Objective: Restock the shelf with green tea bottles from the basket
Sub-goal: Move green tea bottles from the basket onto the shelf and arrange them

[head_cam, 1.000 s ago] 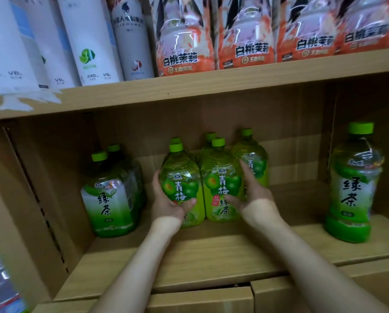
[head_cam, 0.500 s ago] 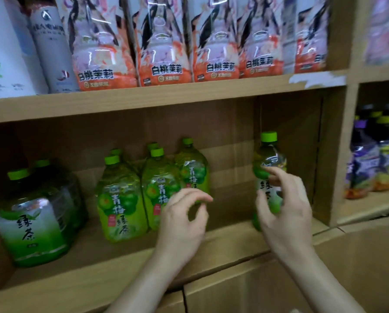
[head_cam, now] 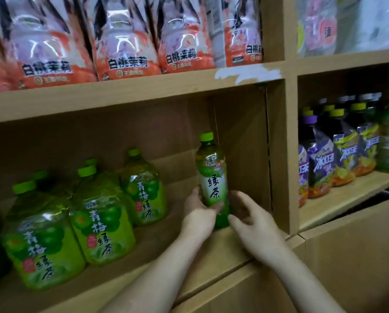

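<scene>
Left grip [head_cam: 200, 213] clasps the green tea bottle [head_cam: 212, 179] low at the shelf's [head_cam: 223, 247] right end, steadying it upright; right grip [head_cam: 252, 220] hovers released beside it.

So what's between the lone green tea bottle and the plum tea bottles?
Head view: only bare shelf board and the left hand, which grips the green tea bottle; the nearest plum green tea bottle stands apart.

Light wooden shelving [head_cam: 132, 91] fills the view, its boards and back panel a plain tan. An upright divider [head_cam: 289, 154] splits it into bays. White peeled patches [head_cam: 247, 74] mar one shelf edge. The lower bay's interior lies in shadow; lighting is dim and soft.
</scene>
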Motion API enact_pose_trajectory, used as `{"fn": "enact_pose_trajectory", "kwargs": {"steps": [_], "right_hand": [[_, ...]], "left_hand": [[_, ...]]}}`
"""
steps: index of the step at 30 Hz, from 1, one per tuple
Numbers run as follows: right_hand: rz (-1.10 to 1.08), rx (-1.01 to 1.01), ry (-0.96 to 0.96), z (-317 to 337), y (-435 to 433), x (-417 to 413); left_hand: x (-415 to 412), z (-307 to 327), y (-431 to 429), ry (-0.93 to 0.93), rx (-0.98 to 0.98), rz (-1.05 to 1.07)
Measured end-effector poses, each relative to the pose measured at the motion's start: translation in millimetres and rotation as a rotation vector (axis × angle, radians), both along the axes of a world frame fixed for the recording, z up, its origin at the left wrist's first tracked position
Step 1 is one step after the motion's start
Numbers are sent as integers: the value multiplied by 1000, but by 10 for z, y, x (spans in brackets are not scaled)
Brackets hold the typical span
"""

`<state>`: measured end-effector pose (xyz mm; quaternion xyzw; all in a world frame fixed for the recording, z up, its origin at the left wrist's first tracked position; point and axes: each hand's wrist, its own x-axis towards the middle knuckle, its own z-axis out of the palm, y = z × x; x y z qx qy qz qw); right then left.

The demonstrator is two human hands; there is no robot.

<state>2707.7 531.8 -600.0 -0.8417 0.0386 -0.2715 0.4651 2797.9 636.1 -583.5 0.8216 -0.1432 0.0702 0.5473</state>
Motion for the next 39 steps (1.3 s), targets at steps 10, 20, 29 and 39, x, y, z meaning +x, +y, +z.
{"fn": "enact_pose_trajectory", "kwargs": {"steps": [10, 20, 29, 39], "right_hand": [[-116, -1, -84, -120, -228, 50], [-150, 26, -98, -109, -347, -122], [-210, 20, -191, 265, -356, -849], [-324, -273, 159, 228, -222, -2258]], "left_hand": [[880, 29, -481, -50, 38, 156], [952, 41, -585, -27, 137, 194], [-352, 180, -223, -240, 97, -88], [-2154, -323, -159, -307, -42, -574]]}}
